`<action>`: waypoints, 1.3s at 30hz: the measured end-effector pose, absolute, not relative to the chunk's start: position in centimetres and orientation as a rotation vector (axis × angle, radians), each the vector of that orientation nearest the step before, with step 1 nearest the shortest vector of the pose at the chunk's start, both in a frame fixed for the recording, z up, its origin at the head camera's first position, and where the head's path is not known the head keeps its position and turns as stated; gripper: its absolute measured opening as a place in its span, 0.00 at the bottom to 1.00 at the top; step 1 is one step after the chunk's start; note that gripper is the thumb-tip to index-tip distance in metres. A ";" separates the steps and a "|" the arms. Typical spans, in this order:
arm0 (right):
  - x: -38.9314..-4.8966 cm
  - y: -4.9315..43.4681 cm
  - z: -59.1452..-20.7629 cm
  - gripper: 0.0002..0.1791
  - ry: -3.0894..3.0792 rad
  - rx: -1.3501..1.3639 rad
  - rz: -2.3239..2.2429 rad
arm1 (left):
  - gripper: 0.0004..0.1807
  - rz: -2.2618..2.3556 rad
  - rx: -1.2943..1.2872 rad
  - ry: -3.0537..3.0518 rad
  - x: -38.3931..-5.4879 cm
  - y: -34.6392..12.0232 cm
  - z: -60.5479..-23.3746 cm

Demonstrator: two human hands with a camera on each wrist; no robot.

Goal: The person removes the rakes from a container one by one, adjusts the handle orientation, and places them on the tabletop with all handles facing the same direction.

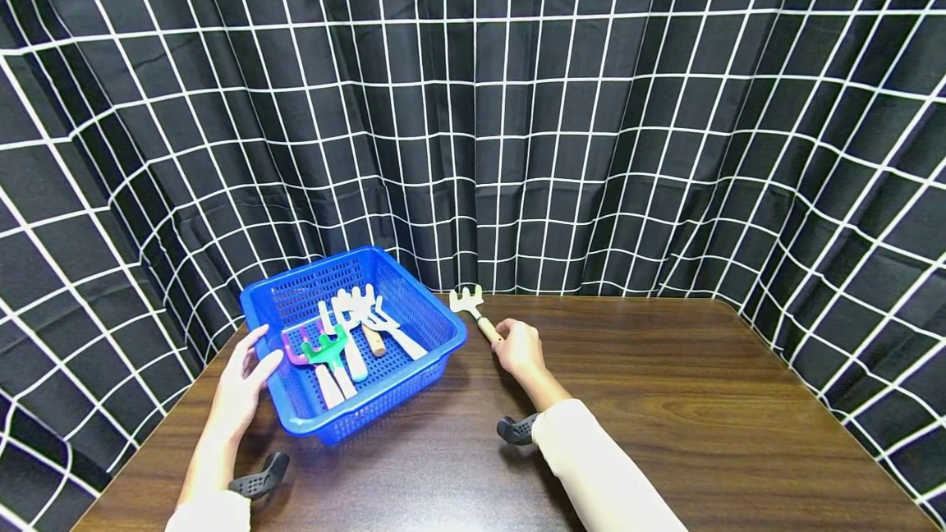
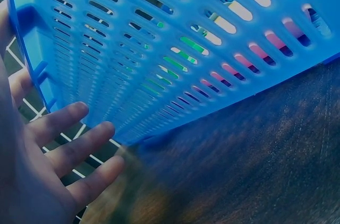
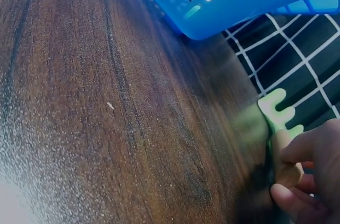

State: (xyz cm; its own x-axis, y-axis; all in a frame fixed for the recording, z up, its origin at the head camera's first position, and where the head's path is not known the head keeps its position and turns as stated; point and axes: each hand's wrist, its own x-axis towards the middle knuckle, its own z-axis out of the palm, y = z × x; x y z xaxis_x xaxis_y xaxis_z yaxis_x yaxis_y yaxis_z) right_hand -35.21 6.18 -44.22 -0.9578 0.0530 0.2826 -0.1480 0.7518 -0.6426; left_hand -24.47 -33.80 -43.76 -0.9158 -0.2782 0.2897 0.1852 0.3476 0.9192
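Observation:
My left hand (image 1: 238, 376) holds the left rim of a blue plastic basket (image 1: 388, 410), thumb over the edge. In the left wrist view its other fingers (image 2: 79, 149) spread beside the perforated outer wall. Inside the basket lie several small hand rakes, among them a green one (image 1: 325, 349), a pink one (image 1: 293, 354) and white ones. Right of the basket, my right hand (image 1: 521, 347) grips the wooden handle of a pale green hand rake (image 1: 467, 300). Its tines point toward the curtain, and in the right wrist view the thumb and fingers close round the handle.
A brown wood-grain table (image 1: 665, 384) extends right and in front of the basket. Behind it hangs a black curtain (image 1: 562, 146) with a white grid, close to the table's far edge. Each wrist wears a black band mount (image 1: 517, 430).

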 end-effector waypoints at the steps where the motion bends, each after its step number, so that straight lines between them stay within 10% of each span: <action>1: -35.2 6.2 -44.2 0.15 -2.662 0.082 1.013 | 0.32 -1.593 0.080 -2.218 -24.5 -33.8 -43.8; 39: -34.9 6.8 -44.7 0.15 -2.629 0.260 1.066 | 0.32 -1.615 0.054 -2.207 -24.4 -33.7 -43.7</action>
